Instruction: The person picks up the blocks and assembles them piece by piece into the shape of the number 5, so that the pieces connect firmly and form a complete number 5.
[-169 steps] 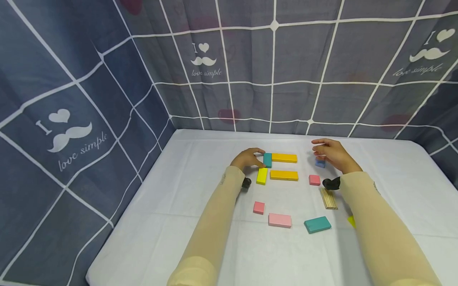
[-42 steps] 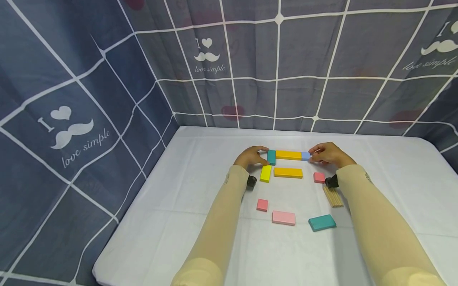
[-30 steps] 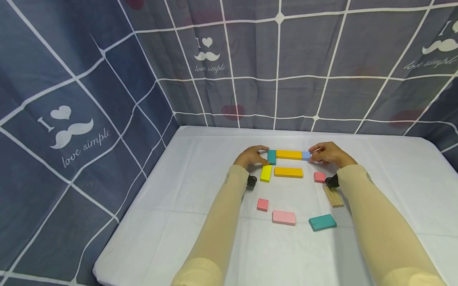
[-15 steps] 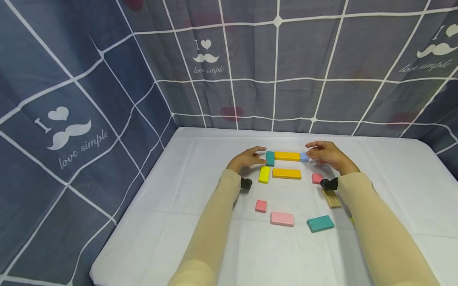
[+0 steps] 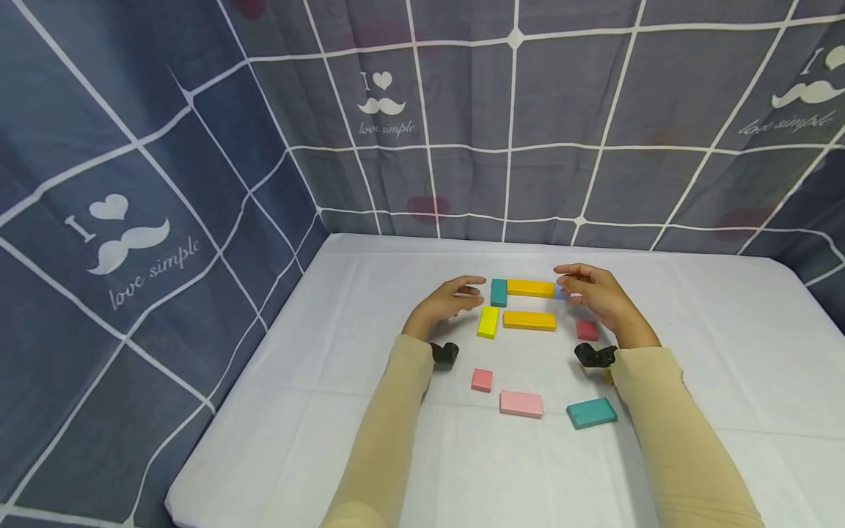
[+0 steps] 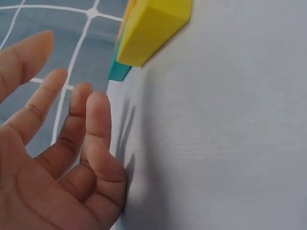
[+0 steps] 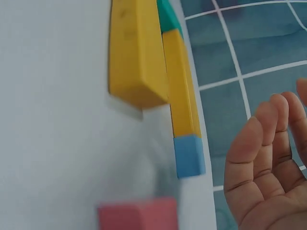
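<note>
**Left hand (image 5: 441, 304) and right hand (image 5: 607, 304) slack, holding nothing**

You have relaxed, gently bent fingers on both sides, and neither hand grips anything. Expect the row of blocks (image 5: 530, 288) between them to handle like painted wood: light, stiff, hard to break, with smooth faces that may slide a little on the white cloth (image 5: 297, 411). For the teal block (image 5: 498, 292), a thumb on its near end and fingertips on its far end should serve you. Pinch the blue block (image 7: 189, 156) across its near and far sides, and press lightly, since a nudge could push the row out of line.

That row lies just below and right of the head view's middle: teal at its left end, a long orange block (image 5: 521, 287) between, blue at its right end, seemingly touching. Your left fingertips are just beside the teal block, apart from it, to its left in the frame. Your right fingers partly hide the blue block there, while the right wrist view shows a gap between them and it.

Lower in the head view, a second orange block (image 5: 529, 320) lies roughly parallel, a yellow block (image 5: 488, 323) sits slightly slanted just below the teal one, and a red block (image 5: 587, 330) lies just below your right hand.
</note>
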`<state>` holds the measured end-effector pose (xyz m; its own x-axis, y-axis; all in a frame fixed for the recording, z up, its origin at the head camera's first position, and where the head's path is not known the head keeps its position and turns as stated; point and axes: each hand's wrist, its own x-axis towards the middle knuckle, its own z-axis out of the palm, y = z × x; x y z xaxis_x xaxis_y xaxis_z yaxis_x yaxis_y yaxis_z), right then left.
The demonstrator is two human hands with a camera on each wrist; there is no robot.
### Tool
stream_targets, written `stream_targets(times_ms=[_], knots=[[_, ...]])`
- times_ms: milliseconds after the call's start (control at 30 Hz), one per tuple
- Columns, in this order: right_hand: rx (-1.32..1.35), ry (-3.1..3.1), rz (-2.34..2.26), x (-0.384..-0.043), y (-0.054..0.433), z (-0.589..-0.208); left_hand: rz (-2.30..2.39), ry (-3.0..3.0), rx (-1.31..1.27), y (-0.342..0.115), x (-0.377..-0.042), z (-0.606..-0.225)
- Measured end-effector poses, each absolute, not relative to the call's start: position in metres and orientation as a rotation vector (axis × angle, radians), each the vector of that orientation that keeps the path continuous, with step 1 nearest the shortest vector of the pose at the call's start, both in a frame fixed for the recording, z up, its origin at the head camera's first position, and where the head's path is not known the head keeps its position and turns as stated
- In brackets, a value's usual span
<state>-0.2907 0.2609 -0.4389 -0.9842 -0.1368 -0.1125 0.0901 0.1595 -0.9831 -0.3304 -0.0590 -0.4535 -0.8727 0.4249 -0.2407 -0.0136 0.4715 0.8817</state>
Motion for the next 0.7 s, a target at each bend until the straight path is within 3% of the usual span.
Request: stream_targets(times_ms=[333, 567, 700], knots=[[0.044, 2.200, -2.027, -0.273, 0.245, -0.454, 1.408, 2.274, 0.400, -0.067, -0.317, -0.461], [0.128, 2.338, -1.836, -0.267, 0.245, -0.467, 1.358, 2.267, 0.419, -0.068, -0.315, -0.463], [0.050, 2.397, -1.805, -0.263, 0.242, -0.466, 1.321, 2.267, 0.413, -0.069, -0.317, -0.463]])
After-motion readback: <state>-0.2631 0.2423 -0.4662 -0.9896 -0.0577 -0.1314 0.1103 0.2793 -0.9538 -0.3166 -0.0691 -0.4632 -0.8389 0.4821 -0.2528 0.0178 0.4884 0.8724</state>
